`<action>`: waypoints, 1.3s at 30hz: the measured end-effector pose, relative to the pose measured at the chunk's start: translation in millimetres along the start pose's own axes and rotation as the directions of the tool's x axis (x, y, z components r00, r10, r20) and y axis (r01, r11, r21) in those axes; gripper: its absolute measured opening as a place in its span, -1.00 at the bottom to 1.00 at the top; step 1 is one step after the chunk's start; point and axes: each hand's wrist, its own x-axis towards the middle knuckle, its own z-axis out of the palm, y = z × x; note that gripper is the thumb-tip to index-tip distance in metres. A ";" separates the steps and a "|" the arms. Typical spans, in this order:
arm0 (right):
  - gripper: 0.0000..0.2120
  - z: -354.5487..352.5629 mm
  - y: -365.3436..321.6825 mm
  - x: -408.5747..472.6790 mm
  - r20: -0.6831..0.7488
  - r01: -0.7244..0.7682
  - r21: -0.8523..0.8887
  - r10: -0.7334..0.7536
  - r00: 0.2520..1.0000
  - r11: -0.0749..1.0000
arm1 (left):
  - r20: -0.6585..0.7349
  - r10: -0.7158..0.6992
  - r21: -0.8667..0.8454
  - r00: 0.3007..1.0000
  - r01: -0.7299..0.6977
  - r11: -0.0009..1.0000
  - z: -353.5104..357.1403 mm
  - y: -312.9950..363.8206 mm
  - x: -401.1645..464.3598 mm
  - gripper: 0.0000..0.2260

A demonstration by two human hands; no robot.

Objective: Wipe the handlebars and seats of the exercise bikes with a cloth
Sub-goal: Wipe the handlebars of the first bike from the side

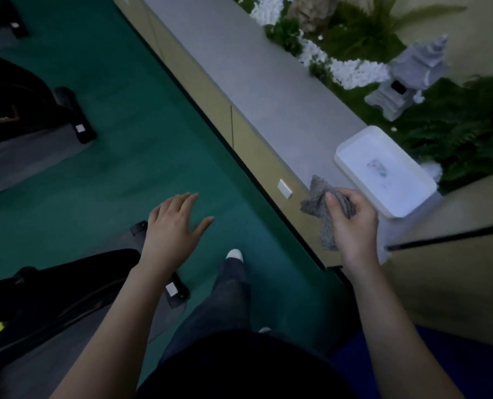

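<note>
Beside ledge edge (pixel 268 174), cloth (pixel 323 205) in right hand (pixel 351 223)

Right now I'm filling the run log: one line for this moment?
right hand: grips grey cloth | left hand: open, empty | white tray: on ledge

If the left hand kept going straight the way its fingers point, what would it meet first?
Probably nothing near: the open left hand points up and right over bare green floor. Farther along that line stands the tan cabinet front, though depth is unclear.
</note>
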 end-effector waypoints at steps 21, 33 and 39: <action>-0.95 237.9 -130.1 260.8 0.444 0.193 0.037 -0.190 0.876 0.980 | -0.086 -0.451 -0.115 0.889 0.440 0.890 -57.3 -88.2 215.6 -0.45; -0.96 346.0 -192.2 401.9 0.639 0.306 0.098 -0.295 0.710 0.947 | -0.151 -0.616 -0.165 0.773 0.594 0.787 -88.0 -84.6 331.5 -0.46; -0.96 413.1 -217.6 404.6 0.757 0.359 0.124 -0.322 0.568 0.925 | -0.147 -0.727 -0.228 0.670 0.693 0.684 -97.7 -119.1 348.2 -0.47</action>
